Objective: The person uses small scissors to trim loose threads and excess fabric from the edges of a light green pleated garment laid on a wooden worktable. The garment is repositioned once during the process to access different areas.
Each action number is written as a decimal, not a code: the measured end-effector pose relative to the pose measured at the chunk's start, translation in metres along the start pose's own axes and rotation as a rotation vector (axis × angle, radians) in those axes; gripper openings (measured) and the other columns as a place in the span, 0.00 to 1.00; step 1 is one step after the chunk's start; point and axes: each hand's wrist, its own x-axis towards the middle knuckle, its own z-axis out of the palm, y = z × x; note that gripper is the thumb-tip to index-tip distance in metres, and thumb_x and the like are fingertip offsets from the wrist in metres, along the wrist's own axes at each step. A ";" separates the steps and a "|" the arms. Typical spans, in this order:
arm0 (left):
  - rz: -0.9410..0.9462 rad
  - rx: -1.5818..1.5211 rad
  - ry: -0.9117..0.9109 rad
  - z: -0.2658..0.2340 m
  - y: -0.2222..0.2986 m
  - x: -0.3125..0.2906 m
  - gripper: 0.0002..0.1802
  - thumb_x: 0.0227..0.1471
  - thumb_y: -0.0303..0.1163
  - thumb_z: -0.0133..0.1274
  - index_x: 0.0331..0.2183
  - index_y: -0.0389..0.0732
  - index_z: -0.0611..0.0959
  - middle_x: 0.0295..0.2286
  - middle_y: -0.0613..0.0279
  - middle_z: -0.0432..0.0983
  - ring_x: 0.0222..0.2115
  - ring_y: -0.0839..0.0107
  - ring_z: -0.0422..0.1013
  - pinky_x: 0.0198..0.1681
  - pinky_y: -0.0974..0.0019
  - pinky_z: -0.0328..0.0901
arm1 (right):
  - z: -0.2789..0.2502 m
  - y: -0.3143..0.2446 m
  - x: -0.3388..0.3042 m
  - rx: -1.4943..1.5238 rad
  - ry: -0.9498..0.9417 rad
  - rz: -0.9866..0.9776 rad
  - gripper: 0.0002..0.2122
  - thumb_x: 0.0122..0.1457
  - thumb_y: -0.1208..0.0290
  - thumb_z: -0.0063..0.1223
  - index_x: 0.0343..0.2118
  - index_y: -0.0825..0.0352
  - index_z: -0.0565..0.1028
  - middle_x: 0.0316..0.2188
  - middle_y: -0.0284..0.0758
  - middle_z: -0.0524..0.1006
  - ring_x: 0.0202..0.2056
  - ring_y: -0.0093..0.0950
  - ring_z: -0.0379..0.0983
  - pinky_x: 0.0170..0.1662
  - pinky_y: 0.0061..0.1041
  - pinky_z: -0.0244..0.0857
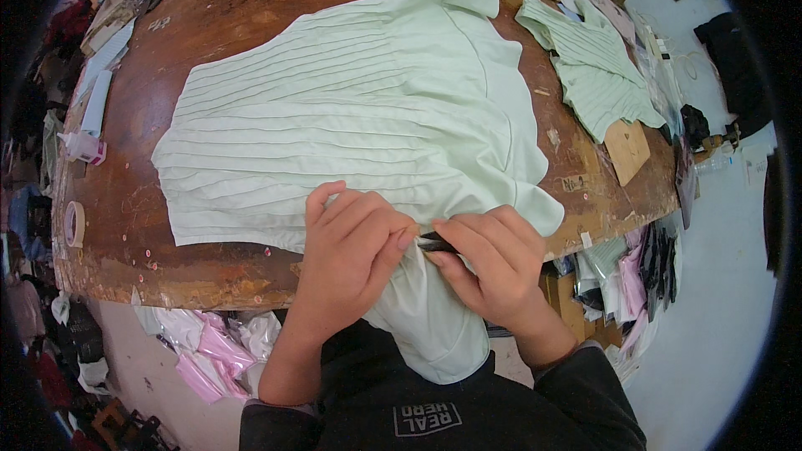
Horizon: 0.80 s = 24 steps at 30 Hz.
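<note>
At the near edge of the table point(238, 21), two hands are working closely on a pale green garment point(334, 129)

The garment is lying pleated side up across the table, with cloth that seems part of it hanging over the edge between the forearms. The left hand point(355, 242) is pinching a fold between thumb and forefinger, its other fingers loosely curled. The right hand point(494, 263) is nearly closed around a small dark tool point(436, 242), perhaps snips, whose tip is pointing at that pinch.

For clean work, the left hand should be holding the fold taut and flat right beside the tip, while the right hand should be making small, shallow moves, angled away from fingertips and loose cloth. The hanging weight could be pulling the fold askew, so supporting it would help.
</note>
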 end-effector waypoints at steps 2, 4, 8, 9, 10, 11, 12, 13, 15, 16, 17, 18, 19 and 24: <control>0.003 0.001 0.000 0.000 0.000 0.001 0.01 0.51 0.29 0.52 0.27 0.45 0.77 0.24 0.66 0.68 0.30 0.66 0.66 0.52 0.58 0.51 | 0.000 0.001 0.000 -0.001 -0.005 -0.002 0.16 0.39 0.74 0.66 0.34 0.70 0.78 0.28 0.35 0.77 0.23 0.29 0.70 0.25 0.25 0.63; 0.014 0.008 -0.001 0.000 0.000 0.001 0.01 0.51 0.29 0.51 0.27 0.45 0.77 0.24 0.66 0.68 0.30 0.66 0.66 0.52 0.58 0.51 | 0.001 0.002 -0.001 0.017 0.006 0.004 0.16 0.39 0.74 0.66 0.34 0.69 0.78 0.28 0.35 0.77 0.23 0.29 0.69 0.25 0.25 0.63; 0.012 0.025 -0.007 0.000 0.002 0.001 0.01 0.51 0.29 0.51 0.28 0.45 0.77 0.25 0.66 0.68 0.30 0.66 0.66 0.52 0.58 0.51 | 0.001 -0.001 0.000 -0.013 0.001 -0.002 0.16 0.39 0.74 0.66 0.34 0.70 0.78 0.28 0.35 0.77 0.23 0.30 0.69 0.24 0.25 0.63; 0.009 0.026 -0.013 -0.001 0.002 0.000 0.01 0.51 0.29 0.51 0.28 0.45 0.77 0.25 0.66 0.68 0.31 0.66 0.66 0.52 0.57 0.51 | -0.001 -0.003 0.001 -0.025 -0.010 -0.003 0.16 0.39 0.75 0.66 0.34 0.70 0.77 0.28 0.37 0.77 0.24 0.31 0.70 0.25 0.26 0.63; 0.006 0.026 -0.018 -0.001 0.002 0.000 0.02 0.52 0.29 0.51 0.28 0.44 0.77 0.25 0.66 0.68 0.31 0.66 0.66 0.52 0.57 0.51 | -0.002 -0.005 0.002 -0.039 -0.022 -0.005 0.16 0.40 0.76 0.66 0.34 0.71 0.77 0.28 0.38 0.77 0.24 0.32 0.70 0.25 0.26 0.64; 0.003 0.029 -0.018 -0.001 0.002 0.000 0.02 0.52 0.29 0.51 0.28 0.44 0.77 0.25 0.66 0.68 0.31 0.66 0.66 0.52 0.57 0.51 | -0.003 -0.005 0.001 -0.065 -0.026 -0.010 0.15 0.40 0.75 0.66 0.34 0.71 0.77 0.28 0.37 0.77 0.24 0.32 0.70 0.25 0.26 0.63; 0.000 0.031 -0.017 0.000 0.002 -0.001 0.02 0.52 0.29 0.51 0.28 0.44 0.77 0.25 0.66 0.68 0.31 0.66 0.66 0.52 0.57 0.51 | -0.003 -0.006 0.000 -0.090 -0.030 -0.015 0.15 0.40 0.75 0.66 0.34 0.71 0.78 0.28 0.37 0.77 0.23 0.32 0.69 0.25 0.26 0.63; -0.002 0.034 -0.017 0.000 0.003 0.000 0.02 0.52 0.29 0.51 0.28 0.44 0.77 0.25 0.66 0.68 0.31 0.66 0.66 0.52 0.57 0.51 | -0.003 -0.007 0.000 -0.116 -0.033 -0.020 0.15 0.39 0.75 0.66 0.33 0.70 0.78 0.27 0.37 0.77 0.23 0.31 0.69 0.24 0.26 0.63; 0.004 0.034 -0.008 0.000 0.004 0.001 0.02 0.52 0.29 0.51 0.28 0.44 0.77 0.25 0.66 0.68 0.31 0.66 0.66 0.52 0.57 0.51 | -0.001 -0.003 -0.002 -0.184 0.007 -0.061 0.14 0.41 0.72 0.65 0.33 0.67 0.79 0.27 0.31 0.76 0.23 0.25 0.67 0.22 0.22 0.59; 0.006 0.035 -0.003 0.000 0.004 0.001 0.02 0.52 0.29 0.51 0.28 0.43 0.77 0.25 0.66 0.68 0.31 0.65 0.66 0.52 0.57 0.52 | 0.001 -0.002 -0.002 -0.217 0.028 -0.081 0.13 0.41 0.70 0.65 0.33 0.65 0.79 0.27 0.28 0.76 0.22 0.22 0.66 0.21 0.21 0.57; 0.003 0.033 -0.010 0.000 0.003 0.001 0.02 0.52 0.29 0.51 0.28 0.43 0.77 0.25 0.65 0.68 0.31 0.65 0.66 0.52 0.57 0.52 | 0.003 0.000 -0.003 -0.211 0.035 -0.088 0.13 0.41 0.70 0.65 0.33 0.65 0.79 0.27 0.27 0.76 0.22 0.22 0.66 0.21 0.21 0.57; 0.001 0.030 -0.017 0.000 0.003 0.001 0.02 0.52 0.29 0.51 0.28 0.43 0.77 0.25 0.65 0.68 0.31 0.65 0.66 0.52 0.57 0.52 | 0.004 0.001 -0.003 -0.206 0.042 -0.095 0.13 0.41 0.71 0.65 0.33 0.65 0.79 0.27 0.27 0.76 0.22 0.22 0.66 0.21 0.21 0.57; -0.002 0.028 -0.023 0.000 0.003 0.001 0.02 0.52 0.29 0.51 0.28 0.43 0.77 0.25 0.65 0.68 0.31 0.65 0.66 0.52 0.57 0.52 | 0.005 0.001 -0.002 -0.200 0.049 -0.102 0.13 0.41 0.71 0.65 0.33 0.65 0.79 0.27 0.27 0.76 0.23 0.22 0.66 0.21 0.21 0.57; -0.009 0.018 -0.022 -0.001 0.002 0.000 0.02 0.52 0.29 0.51 0.28 0.43 0.77 0.25 0.65 0.68 0.31 0.65 0.66 0.52 0.57 0.52 | 0.006 0.001 -0.003 -0.165 0.044 -0.090 0.14 0.42 0.71 0.65 0.34 0.65 0.79 0.27 0.28 0.76 0.22 0.24 0.66 0.22 0.21 0.58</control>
